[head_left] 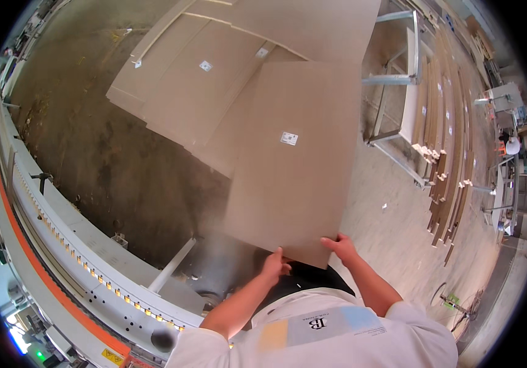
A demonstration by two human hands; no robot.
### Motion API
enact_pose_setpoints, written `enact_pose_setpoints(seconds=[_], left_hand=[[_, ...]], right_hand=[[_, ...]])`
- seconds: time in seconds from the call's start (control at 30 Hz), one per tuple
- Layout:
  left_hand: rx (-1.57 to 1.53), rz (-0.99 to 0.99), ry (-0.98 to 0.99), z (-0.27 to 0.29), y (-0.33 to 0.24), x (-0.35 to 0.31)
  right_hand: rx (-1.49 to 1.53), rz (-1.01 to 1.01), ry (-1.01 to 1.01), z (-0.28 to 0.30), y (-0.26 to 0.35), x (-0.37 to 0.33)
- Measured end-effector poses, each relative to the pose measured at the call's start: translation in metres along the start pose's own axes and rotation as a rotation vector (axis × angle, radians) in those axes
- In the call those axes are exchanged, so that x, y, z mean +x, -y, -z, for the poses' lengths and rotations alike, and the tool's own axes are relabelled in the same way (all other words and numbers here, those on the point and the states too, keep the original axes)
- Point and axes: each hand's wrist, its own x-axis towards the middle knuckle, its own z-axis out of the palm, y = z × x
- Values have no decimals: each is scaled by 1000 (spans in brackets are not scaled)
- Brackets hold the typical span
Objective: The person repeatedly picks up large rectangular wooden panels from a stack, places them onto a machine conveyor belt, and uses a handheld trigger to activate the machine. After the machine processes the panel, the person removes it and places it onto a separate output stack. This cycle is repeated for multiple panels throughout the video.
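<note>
A large brown board (pixel 291 190) with a small white label (pixel 288 138) stretches away from my body, its far end lying over other brown boards. My left hand (pixel 274 268) is closed on the board's near edge, thumb on top and fingers below. Further right, my right hand (pixel 341 249) grips the board near its right corner, the thumb lying on the upper face. The fingers under the board are mostly hidden.
Several labelled brown boards (pixel 184 80) lie stacked beyond. A long white machine (pixel 101 254) with an orange strip and a row of rollers curves along my left. At right stand a metal frame (pixel 392 135) and long narrow strips (pixel 444 153). Bare concrete floor (pixel 392 239) shows between.
</note>
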Motion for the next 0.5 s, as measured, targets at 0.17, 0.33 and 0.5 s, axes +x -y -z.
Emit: enact_pose_setpoints(seconds=[0.17,0.33,0.5], left_hand=[[417,-6,383,-84,-42,-43],[352,-444,412,-139,-139,-63],[-88,-673,195,-195,-251,-69]], right_hand=[[-182,321,-264,59,115,-82],[-610,724,-522,87,187,-121],[-895,923,-535,105,167,-109]])
